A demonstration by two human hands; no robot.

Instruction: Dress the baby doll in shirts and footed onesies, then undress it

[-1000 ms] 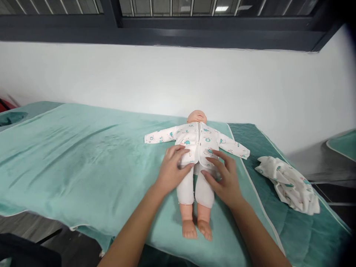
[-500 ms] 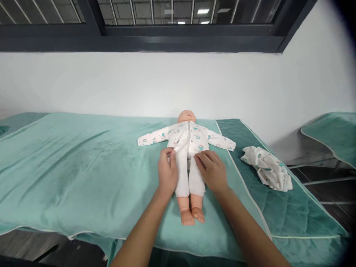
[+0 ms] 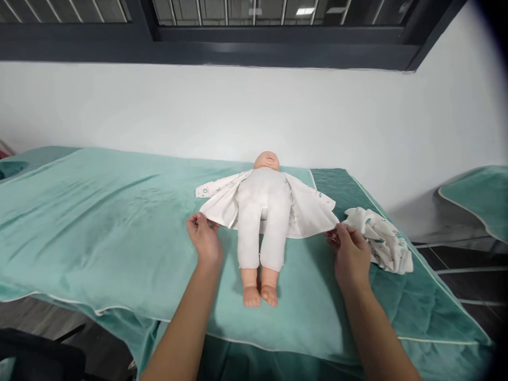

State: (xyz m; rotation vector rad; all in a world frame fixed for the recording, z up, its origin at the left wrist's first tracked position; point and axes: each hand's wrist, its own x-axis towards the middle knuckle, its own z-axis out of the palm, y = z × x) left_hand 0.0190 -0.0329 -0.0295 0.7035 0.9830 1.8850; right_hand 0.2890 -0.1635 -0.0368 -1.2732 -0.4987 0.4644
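A baby doll lies on its back, head toward the wall, with a white cloth body and bare plastic feet. Its arms are in the sleeves of a white printed baby jacket, whose front is spread wide with the plain inner side showing. My left hand pinches the lower corner of one front panel, out to the left of the doll. On the other side, my right hand pinches the opposite panel's lower corner. Both panels are stretched outward from the doll's body.
Crumpled printed cloth lies just beyond my right hand on a darker quilted cover. A light green sheet covers the bed. Behind it rise a white wall and a barred window. A dark chair-like object stands at lower left.
My hands have moved apart from the doll's hips, drawing the two jacket panels outward. The jacket front was lying over the body before and is now parted, baring the white torso.
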